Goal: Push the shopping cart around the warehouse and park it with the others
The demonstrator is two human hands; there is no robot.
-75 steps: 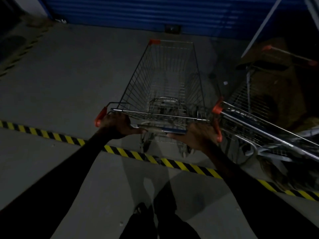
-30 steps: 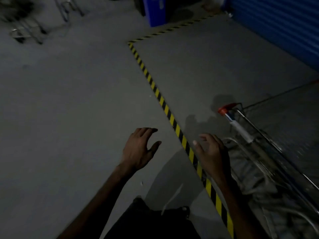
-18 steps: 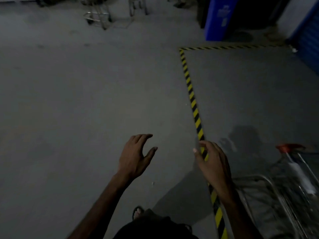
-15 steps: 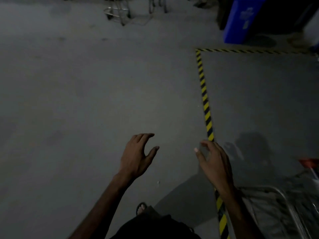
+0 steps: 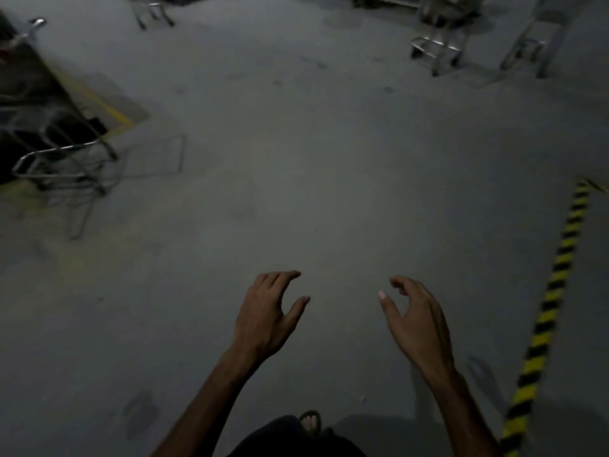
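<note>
Standing at: left edge of the concrete floor point(image 5: 313, 166), a blurred metal shopping cart point(image 5: 62, 166), well apart from both hands; whether this is the task's cart cannot be told.
Hovering, left hand point(image 5: 267, 315): palm down over bare floor, fingers spread and curled wide, gripping nothing.
Hovering, right hand point(image 5: 418, 321): beside the left with a gap between, fingers loosely curled wide, gripping nothing.
Running along: right edge of the floor, a yellow-and-black hazard tape point(image 5: 547, 311), bending at its far end.
Standing at: far right corner of the floor, more metal cart frames point(image 5: 438, 54), dim and blurred.
Showing at: near edge, a sandalled foot point(image 5: 310, 422) on the floor.
</note>
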